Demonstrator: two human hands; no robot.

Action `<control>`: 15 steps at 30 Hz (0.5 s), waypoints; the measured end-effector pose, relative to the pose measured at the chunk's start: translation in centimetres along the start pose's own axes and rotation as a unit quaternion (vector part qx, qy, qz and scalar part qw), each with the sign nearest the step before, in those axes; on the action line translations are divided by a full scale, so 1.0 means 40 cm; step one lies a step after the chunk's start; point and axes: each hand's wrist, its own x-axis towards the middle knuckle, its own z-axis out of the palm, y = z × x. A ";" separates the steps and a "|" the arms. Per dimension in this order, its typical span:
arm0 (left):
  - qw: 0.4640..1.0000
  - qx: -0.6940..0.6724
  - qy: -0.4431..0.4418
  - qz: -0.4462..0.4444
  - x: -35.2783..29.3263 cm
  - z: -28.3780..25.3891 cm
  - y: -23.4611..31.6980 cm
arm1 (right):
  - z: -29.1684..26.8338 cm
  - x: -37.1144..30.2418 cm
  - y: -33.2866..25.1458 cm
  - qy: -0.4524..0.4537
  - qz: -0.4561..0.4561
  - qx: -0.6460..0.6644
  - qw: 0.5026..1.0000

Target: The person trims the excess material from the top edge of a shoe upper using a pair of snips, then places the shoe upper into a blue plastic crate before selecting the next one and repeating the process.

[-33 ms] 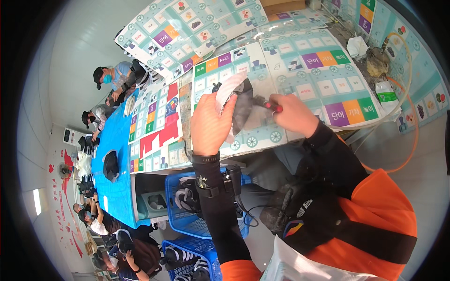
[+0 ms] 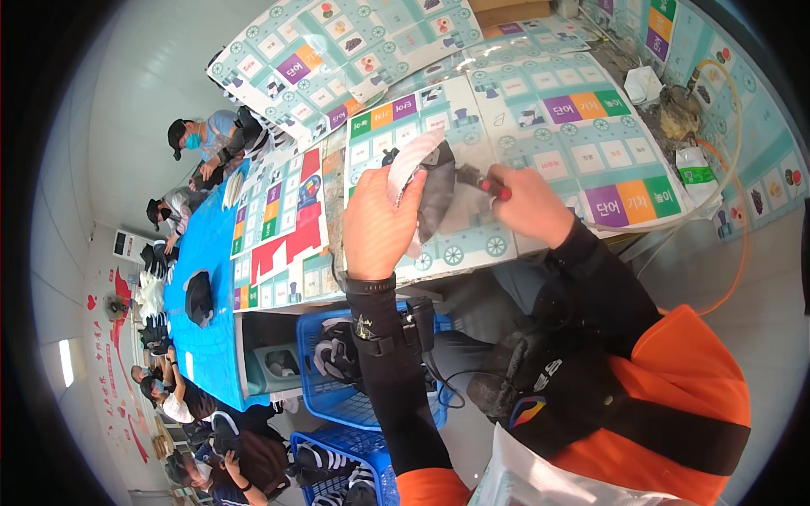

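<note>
My left hand [image 2: 381, 223] is closed around a black shoe [image 2: 436, 202] with a pale, whitish strip [image 2: 417, 158] along one side. It holds the shoe just above the printed sheets on the table. To its right, my right hand [image 2: 531, 205] grips a slim tool with a red handle [image 2: 498, 187]. The tool's dark, blurred head [image 2: 469, 175] points left and is at the shoe's edge; whether it touches, I cannot make out. Its exact kind is unclear.
Printed sheets [image 2: 582, 160] cover the table. An orange hose [image 2: 749, 228] hangs at the right. Below stand blue baskets [image 2: 308, 350], the lower one with striped shoes [image 2: 321, 464]. A black item [image 2: 199, 298] lies on the blue tabletop [image 2: 215, 354]. Several co-workers sit at the left.
The red-handled tool has shifted slightly in my right hand's grip, its angle a little different. My left hand and the shoe look the same. A co-worker's dark shoe at lower left has moved slightly.
</note>
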 end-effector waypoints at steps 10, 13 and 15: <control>0.999 0.038 0.035 0.014 -0.011 -0.009 -0.014 | 0.009 -0.005 0.025 -0.100 0.006 -0.013 0.995; 0.996 0.056 0.055 -0.038 -0.086 -0.069 -0.071 | 0.040 0.000 0.049 -0.154 -0.010 0.139 0.978; 0.982 0.065 0.148 -0.099 -0.187 -0.092 -0.081 | -0.018 0.007 0.055 -0.158 0.106 0.124 0.974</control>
